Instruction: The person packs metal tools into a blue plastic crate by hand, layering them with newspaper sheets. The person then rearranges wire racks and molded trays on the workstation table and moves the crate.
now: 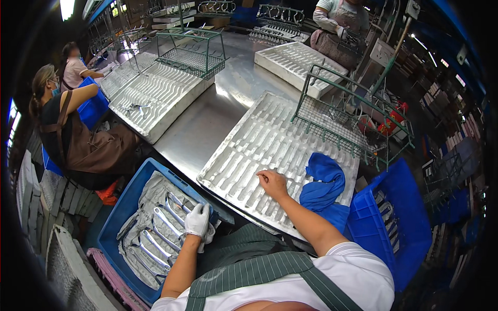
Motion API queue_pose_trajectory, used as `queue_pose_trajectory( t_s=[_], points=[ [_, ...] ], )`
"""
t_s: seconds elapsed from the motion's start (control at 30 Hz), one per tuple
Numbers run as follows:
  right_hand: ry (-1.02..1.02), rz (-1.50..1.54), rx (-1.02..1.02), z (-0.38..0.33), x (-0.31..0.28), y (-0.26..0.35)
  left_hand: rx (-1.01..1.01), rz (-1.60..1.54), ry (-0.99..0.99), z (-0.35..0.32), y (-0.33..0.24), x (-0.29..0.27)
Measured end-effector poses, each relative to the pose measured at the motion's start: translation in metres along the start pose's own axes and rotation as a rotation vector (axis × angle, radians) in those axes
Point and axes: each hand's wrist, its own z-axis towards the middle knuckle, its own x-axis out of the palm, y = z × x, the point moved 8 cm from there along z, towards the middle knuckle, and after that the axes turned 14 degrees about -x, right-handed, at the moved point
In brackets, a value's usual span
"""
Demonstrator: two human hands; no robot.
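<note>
My left hand (197, 221), in a white glove, is closed at the right side of a blue bin (110, 217). Chrome wrenches (154, 242) lie there in a row on grey cloth (136, 222). The nearest wrench ends are close to the glove; what its fingers hold, if anything, is hidden. My bare right hand (273, 184) rests with curled fingers over a white slotted tray (244, 150), and nothing shows in it. A crumpled blue cloth (324, 184) lies on the tray, to the right of that hand.
A green wire basket (332, 124) stands over the tray's far right part. Another blue bin (394, 228), holding metal pieces, is at my right. Across the metal table (189, 145) are more slotted trays (155, 98). A co-worker in a brown apron (98, 150) sits left; others work farther back.
</note>
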Motion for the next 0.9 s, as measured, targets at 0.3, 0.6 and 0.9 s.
queue_pose_trajectory(
  t_s=[0.3, 0.6, 0.9],
  points=[
    [0.024, -0.006, 0.009, -0.002, 0.001, -0.001, 0.012, -0.017, -0.005, -0.001, 0.0, 0.002],
    [0.076, 0.023, 0.063, 0.0, 0.004, 0.003, -0.002, -0.021, -0.003, -0.004, -0.001, -0.002],
    [0.022, 0.03, 0.025, 0.0, 0.003, -0.003, 0.006, -0.006, 0.062, -0.003, -0.003, -0.001]
  ],
)
